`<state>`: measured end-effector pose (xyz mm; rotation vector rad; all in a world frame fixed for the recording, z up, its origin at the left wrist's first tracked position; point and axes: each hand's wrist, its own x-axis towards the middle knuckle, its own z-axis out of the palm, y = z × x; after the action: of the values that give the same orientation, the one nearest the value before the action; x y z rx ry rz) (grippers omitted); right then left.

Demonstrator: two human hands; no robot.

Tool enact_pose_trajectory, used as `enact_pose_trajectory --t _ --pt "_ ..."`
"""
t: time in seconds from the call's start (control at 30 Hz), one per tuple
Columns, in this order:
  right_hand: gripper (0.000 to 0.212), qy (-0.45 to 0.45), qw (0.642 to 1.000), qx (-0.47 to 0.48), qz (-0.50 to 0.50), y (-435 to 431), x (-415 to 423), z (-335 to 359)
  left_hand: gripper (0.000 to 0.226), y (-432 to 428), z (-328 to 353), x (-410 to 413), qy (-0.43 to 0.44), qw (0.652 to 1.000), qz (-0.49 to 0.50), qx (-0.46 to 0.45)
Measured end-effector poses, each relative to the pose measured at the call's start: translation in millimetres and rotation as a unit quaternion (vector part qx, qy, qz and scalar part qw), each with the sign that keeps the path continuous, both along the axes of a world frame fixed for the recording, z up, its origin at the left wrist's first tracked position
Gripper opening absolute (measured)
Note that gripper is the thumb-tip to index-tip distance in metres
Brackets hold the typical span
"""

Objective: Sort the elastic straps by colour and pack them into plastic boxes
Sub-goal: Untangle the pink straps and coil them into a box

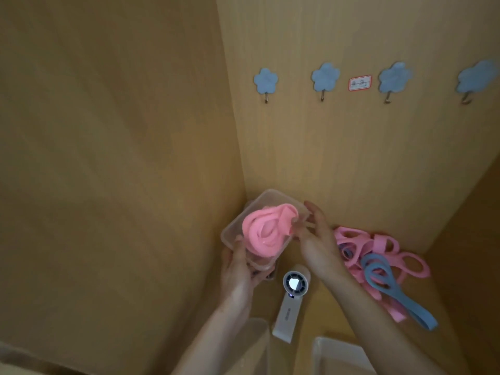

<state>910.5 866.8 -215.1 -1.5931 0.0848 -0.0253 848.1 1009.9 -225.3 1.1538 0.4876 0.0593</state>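
Head view: plastic box (273,195), pink straps (267,228) inside; left hand (238,269) fingers grasping its 7 o'clock corner; right hand (316,239) at 3 o'clock rim, grasp indeterminate. Loose straps (378,255), 4 o'clock. Wall label (359,83) illegible.

My left hand (238,266) gripped the near corner of the plastic box (270,194), thumb hooked over its rim. My right hand (316,239) lay against the box's right side, fingers straight. Both bare forearms reached in from its near side.
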Motion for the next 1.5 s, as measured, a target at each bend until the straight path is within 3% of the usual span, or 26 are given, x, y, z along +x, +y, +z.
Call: enact_pose_trajectory --t 0.07,0.17,0.3,0.37,0.5,0.7,0.87,0.97,1.13,1.27,1.37,1.5 --pt "0.058 0.008 1.0 -0.014 -0.015 -0.3 19.6 -3.9 0.044 5.7 -3.1 -5.8 -0.035 0.996 -0.066 0.039" --pt "0.055 0.004 0.998 -0.059 -0.007 0.3 50.3 -11.8 0.049 13.5 -8.2 -11.2 -0.059 0.972 -0.148 0.172" --pt "0.051 0.005 0.992 -0.12 0.022 16.0 74.0 -7.2 0.023 15.7 -14.2 5.3 -0.038 0.966 -0.083 0.241" --pt "0.053 0.005 0.991 -0.128 0.028 21.8 83.7 -6.9 0.029 17.3 -17.2 17.8 -0.036 0.964 -0.048 0.26" --pt "0.057 0.005 0.991 -0.129 0.04 26.8 95.5 -15.4 0.018 16.0 -26.6 29.2 -0.03 0.96 -0.028 0.277" --pt "0.058 0.001 0.993 -0.114 0.043 31.0 93.0 -24.7 0.022 14.1 -30.8 31.4 -0.045 0.959 -0.026 0.28" --pt "0.06 0.013 0.998 -0.047 0.036 16.8 79.8 -21.8 0.045 17.2 -38.0 12.1 -0.055 0.953 -0.017 0.298" --pt "0.039 0.004 1.0 -0.014 -0.021 -9.9 52.3 -31.0 0.068 17.3 -49.7 -25.9 -0.04 0.957 0.0 0.286" --pt "0.012 0.013 0.998 -0.031 -0.044 -61.8 -25.4 -81.4 0.051 30.4 -97.2 -88.2 0.005 0.933 -0.043 0.358" --pt "0.027 0.035 0.996 -0.066 -0.052 -82.4 -71.3 -119.3 0.034 18.3 -118.7 -106.7 0.032 0.918 -0.103 0.382" --pt "0.006 0.028 0.991 -0.121 -0.049 -90.4 -95.0 -131.5 0.021 -6.3 -120.5 -104.7 0.015 0.911 -0.16 0.38" --pt "0.023 0.008 0.973 -0.225 -0.047 -112.8 -108.9 -137.9 0.023 -36.1 -118.1 -87.9 -0.028 0.907 -0.198 0.37"
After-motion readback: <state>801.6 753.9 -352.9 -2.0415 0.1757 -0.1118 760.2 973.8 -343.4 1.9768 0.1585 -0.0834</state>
